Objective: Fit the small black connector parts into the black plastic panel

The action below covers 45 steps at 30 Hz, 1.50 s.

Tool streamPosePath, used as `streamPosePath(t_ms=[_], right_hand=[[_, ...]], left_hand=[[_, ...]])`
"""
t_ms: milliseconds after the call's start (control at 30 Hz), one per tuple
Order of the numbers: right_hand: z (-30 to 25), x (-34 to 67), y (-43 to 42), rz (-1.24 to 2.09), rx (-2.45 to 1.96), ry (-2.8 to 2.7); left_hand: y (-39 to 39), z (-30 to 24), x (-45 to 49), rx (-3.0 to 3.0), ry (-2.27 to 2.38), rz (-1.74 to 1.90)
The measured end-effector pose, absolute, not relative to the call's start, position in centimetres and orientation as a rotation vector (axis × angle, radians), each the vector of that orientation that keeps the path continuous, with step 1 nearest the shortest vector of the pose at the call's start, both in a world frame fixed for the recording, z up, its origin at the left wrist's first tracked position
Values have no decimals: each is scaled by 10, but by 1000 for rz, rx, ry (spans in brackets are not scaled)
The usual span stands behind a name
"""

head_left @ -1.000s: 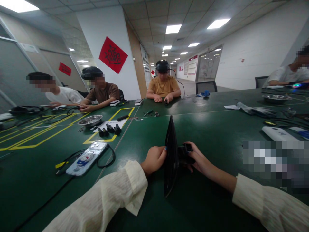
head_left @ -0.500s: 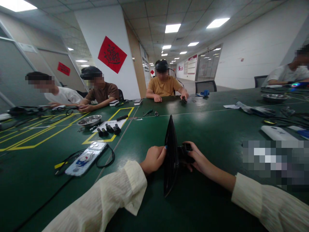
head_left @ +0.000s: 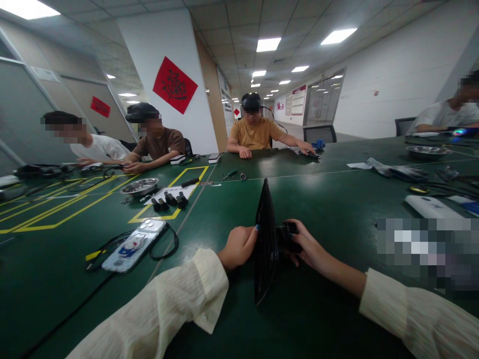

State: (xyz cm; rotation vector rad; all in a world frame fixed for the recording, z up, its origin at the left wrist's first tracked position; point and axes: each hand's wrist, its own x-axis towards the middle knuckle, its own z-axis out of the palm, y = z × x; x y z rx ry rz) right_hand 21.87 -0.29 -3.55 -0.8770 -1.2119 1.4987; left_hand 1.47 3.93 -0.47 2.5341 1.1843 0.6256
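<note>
Left hand (head_left: pixel 239 247) holds the upright panel (head_left: pixel 265 254), right hand (head_left: pixel 309 247) its mount (head_left: pixel 283 239); panel edges stand well apart from the phone (head_left: pixel 133 247).

You sit in an office-type space serving as a shared workshop: suspended-ceiling light panels (head_left: pixel 268 45), glass doors (head_left: pixel 325 102) and wall boards (head_left: pixel 298 101), with co-workers (head_left: pixel 254 133) around your big green worktop (head_left: pixel 337 204), marked with yellow lines (head_left: pixel 149 219).

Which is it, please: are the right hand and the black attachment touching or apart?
Touching: the head view shows the right hand closed around the black attachment.
</note>
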Motion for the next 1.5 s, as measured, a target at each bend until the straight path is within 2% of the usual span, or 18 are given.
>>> streamPosePath(t_ms=[1500], right_hand=[[-35,218,-4,1479,-916,-1230]], left_hand=[[37,-1,17,2478,1170,605]])
